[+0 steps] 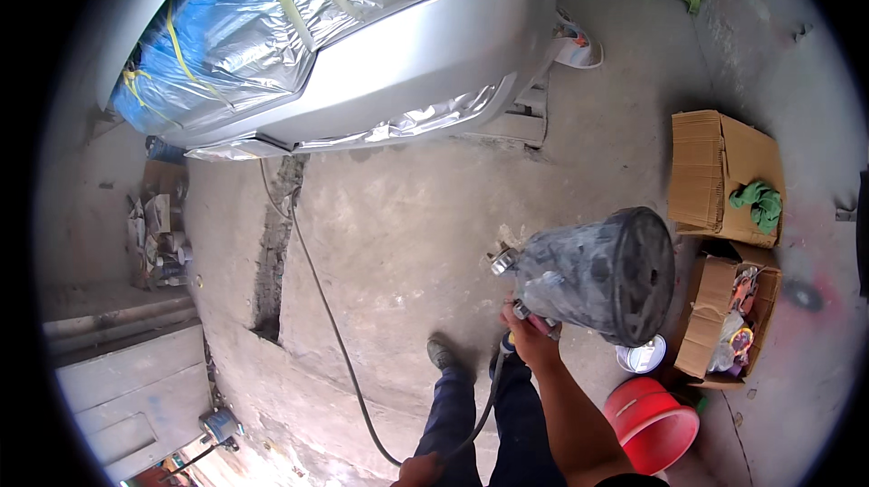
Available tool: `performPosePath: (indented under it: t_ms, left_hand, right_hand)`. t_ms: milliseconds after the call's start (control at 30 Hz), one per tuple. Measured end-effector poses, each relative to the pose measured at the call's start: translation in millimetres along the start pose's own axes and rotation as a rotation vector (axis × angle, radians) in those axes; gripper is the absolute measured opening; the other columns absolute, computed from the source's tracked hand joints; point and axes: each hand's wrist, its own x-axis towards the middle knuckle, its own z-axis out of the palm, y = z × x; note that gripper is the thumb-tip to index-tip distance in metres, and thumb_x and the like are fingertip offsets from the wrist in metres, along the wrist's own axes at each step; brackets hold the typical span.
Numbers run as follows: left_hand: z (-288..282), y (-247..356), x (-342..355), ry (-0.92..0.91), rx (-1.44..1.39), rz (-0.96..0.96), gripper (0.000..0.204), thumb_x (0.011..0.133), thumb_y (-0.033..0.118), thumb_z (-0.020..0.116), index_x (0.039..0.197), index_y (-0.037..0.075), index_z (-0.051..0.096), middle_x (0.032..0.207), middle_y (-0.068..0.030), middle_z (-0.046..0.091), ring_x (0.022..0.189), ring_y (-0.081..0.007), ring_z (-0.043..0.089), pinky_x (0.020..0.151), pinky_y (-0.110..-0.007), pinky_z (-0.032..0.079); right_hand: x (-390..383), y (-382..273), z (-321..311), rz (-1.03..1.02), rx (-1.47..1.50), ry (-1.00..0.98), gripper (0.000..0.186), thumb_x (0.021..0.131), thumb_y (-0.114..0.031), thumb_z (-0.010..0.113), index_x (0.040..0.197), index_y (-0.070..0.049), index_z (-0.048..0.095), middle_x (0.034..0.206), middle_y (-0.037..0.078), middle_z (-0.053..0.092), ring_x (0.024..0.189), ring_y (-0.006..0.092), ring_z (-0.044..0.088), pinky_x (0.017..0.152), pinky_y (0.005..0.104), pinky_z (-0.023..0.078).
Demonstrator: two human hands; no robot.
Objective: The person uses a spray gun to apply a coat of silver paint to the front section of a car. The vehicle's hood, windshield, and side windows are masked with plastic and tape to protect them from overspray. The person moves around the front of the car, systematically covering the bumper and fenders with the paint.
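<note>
Over the floor [416, 243], I have right fingers [508, 314] gripping the spray gun [579, 270], left fingers [418, 469] the hose [336, 330]. Room runs to the bumper [416, 62] edge.

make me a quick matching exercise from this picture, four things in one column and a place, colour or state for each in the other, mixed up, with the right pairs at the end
Things
1. spray gun
2. hose
3. cloth
4. basin

Places, colours, states
A. red
B. gripped in the right hand
C. lying on a cardboard box
D. curving across the floor to the left hand

Right pairs: 1-B, 2-D, 3-C, 4-A
</note>
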Motion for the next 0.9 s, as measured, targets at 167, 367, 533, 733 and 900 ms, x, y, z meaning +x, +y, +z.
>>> performPosePath:
  t_ms: [167, 367, 533, 733, 900]
  left_hand:
    - [0.7, -19.8, 19.6, 0.064, -0.027, 0.079, 0.035, 0.084, 0.041, 0.053, 0.088, 0.006, 0.058, 0.083, -0.0204, 0.063, 0.082, -0.0397, 0.061, 0.074, -0.049, 0.048]
    - [-4.3, -18.3, 74.9, 0.194, -0.167, 0.191, 0.030, 0.084, 0.034, 0.056, 0.084, 0.004, 0.055, 0.080, -0.0215, 0.061, 0.080, -0.0410, 0.059, 0.071, -0.049, 0.046]
    - [-3.5, -14.3, 92.0, 0.229, -0.261, 0.169, 0.030, 0.085, 0.033, 0.054, 0.083, 0.003, 0.055, 0.081, -0.0224, 0.061, 0.080, -0.0420, 0.058, 0.071, -0.051, 0.045]
    - [7.5, -43.9, 104.0, 0.130, -0.282, 0.045, 0.032, 0.085, 0.036, 0.055, 0.087, 0.004, 0.055, 0.085, -0.0221, 0.062, 0.086, -0.0413, 0.059, 0.076, -0.049, 0.046]
    - [20.4, -70.8, 106.7, 0.039, -0.269, 0.034, 0.037, 0.085, 0.040, 0.053, 0.092, 0.004, 0.057, 0.090, -0.0229, 0.062, 0.089, -0.0405, 0.059, 0.079, -0.048, 0.046]
  right_hand:
    - [-0.8, 3.6, 21.2, -0.493, -0.491, 0.125, 0.020, 0.080, -0.011, 0.068, 0.096, -0.003, 0.059, 0.093, 0.005, 0.061, 0.080, 0.0136, 0.060, 0.069, 0.0292, 0.051]
    - [51.6, 41.3, -36.0, 0.320, 0.665, 0.549, 0.026, 0.087, -0.025, 0.062, 0.104, -0.006, 0.057, 0.084, -0.001, 0.055, 0.070, 0.0080, 0.051, 0.065, 0.0218, 0.043]
    - [75.1, 61.5, -12.3, 0.315, 0.695, 0.607, 0.032, 0.083, -0.040, 0.064, 0.097, -0.011, 0.058, 0.079, -0.003, 0.052, 0.065, 0.0091, 0.051, 0.051, 0.0232, 0.039]
    - [58.6, 80.8, 139.6, 0.434, 0.773, 0.196, 0.024, 0.082, -0.028, 0.068, 0.088, -0.007, 0.059, 0.084, 0.001, 0.057, 0.066, 0.0123, 0.056, 0.055, 0.0279, 0.047]
    - [40.3, 70.5, 200.2, 0.273, 0.648, -0.196, 0.014, 0.084, -0.016, 0.064, 0.089, -0.003, 0.061, 0.079, 0.002, 0.060, 0.062, 0.0124, 0.057, 0.059, 0.0260, 0.049]
